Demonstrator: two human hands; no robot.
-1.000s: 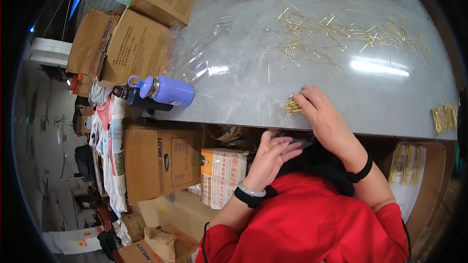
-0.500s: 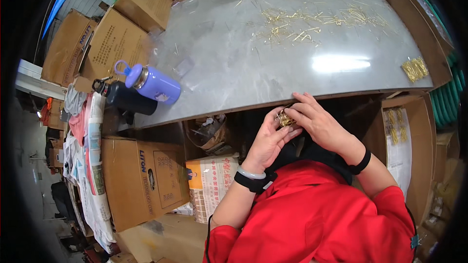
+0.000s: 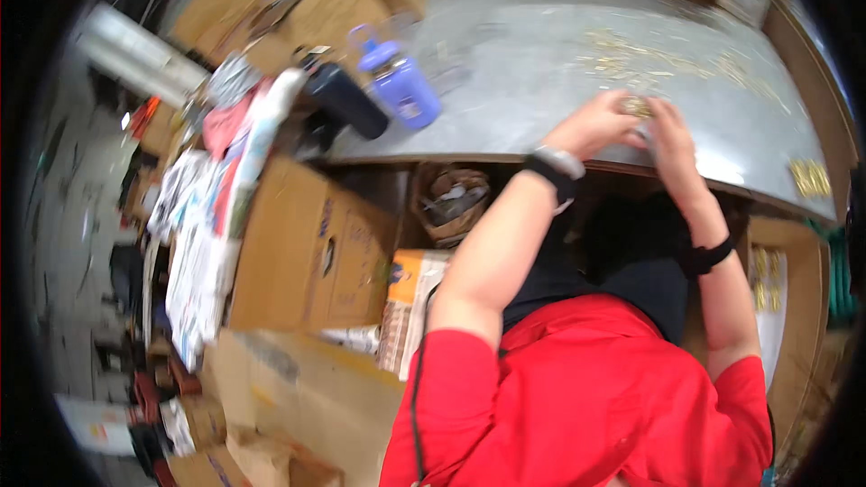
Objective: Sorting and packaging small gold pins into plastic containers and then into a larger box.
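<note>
A small bundle of gold-coloured bent wire hooks (image 3: 637,107) is held over the near part of the grey tabletop (image 3: 505,81). My left hand (image 3: 600,126) closes round it from the left. At its right side, my right hand (image 3: 672,140) has its fingers bent against the bundle. Motion blur hides the exact fingertip contact. Loose gold wire hooks (image 3: 667,61) lie scattered beyond my hands. A neat stack of gold hooks (image 3: 809,178) rests at the right end of the tabletop.
A purple bottle (image 3: 404,90) and a black bottle (image 3: 347,97) stand at the table's left. Cardboard boxes (image 3: 343,4) are behind them. Below the edge are a brown bag (image 3: 451,207), a large carton (image 3: 280,248) and, at right, an open box with more gold bundles (image 3: 767,280).
Both hands have moved forward and right with the bundle, from the table's near edge to above its surface. The head view has shifted, and the picture is blurrier.
</note>
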